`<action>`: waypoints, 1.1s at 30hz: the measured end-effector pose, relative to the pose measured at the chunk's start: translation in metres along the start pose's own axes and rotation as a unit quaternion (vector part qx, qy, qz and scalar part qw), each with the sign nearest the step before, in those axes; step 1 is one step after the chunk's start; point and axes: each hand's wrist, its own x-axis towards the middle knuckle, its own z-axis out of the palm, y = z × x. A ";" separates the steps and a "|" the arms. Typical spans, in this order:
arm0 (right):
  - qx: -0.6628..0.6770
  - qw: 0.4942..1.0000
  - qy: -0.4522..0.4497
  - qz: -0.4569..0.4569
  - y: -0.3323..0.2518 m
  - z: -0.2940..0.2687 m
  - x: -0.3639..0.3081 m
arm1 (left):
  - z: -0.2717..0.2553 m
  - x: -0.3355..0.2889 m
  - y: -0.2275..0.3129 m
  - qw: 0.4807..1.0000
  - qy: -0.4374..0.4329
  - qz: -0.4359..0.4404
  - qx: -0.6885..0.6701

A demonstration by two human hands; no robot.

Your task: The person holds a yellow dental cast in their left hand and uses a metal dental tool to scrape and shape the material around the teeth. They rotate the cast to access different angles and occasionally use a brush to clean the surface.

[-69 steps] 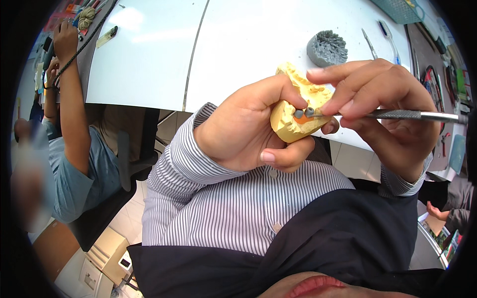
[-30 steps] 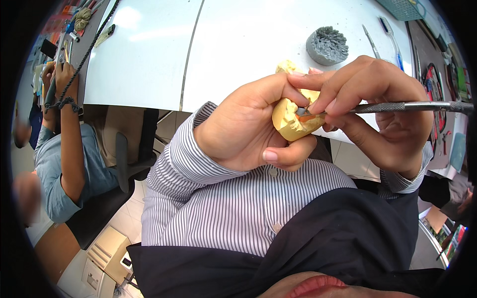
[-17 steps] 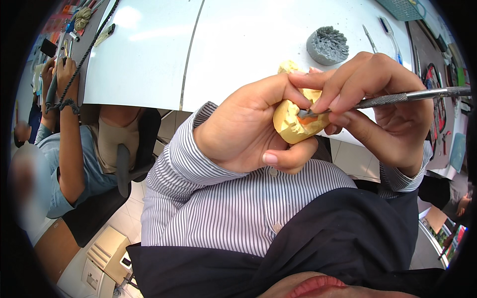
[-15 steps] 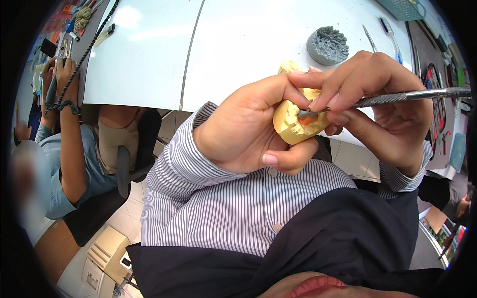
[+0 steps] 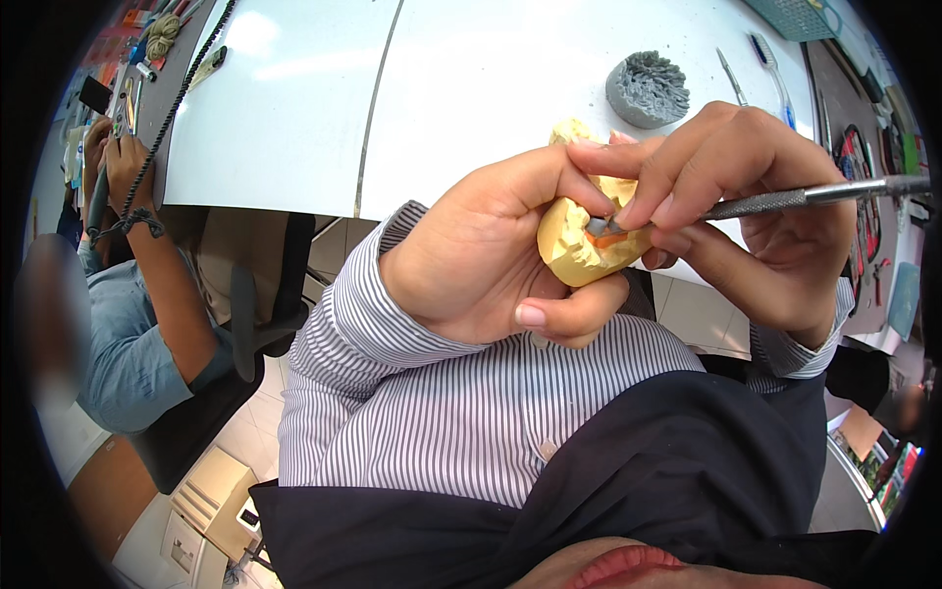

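Note:
Close over my lap, near the table's front edge, I hold a yellow plaster dental cast [image 5: 564,257]. My left hand [image 5: 471,240] is closed around it, thumb on top and fingers curled beneath. Set into the cast is a small patch of orange material [image 5: 610,239] with a grey piece beside it. My right hand [image 5: 756,177] pinches a metal carving instrument [image 5: 765,204] with a knurled handle. Its tip is down at the orange and grey spot, partly hidden by my fingers. The right fingertips rest against the cast.
Beyond my hands on the white table [image 5: 471,88] stands a round grey block [image 5: 648,93] with a ragged top. A thin pointed instrument [image 5: 731,74] and a toothbrush [image 5: 773,74] lie right of it. A teal basket [image 5: 795,18] is behind. A co-worker [image 5: 147,324] sits at the left.
The instrument's tip has shifted slightly on the orange and grey spot, and my right fingers cover more of it. The cast stays nearly still. The co-worker at the left has leaned and shifted position.

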 end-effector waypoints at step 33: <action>-0.019 0.972 0.211 0.098 -0.004 -0.011 0.013 | 0.012 -0.011 0.015 0.996 0.031 0.063 -0.058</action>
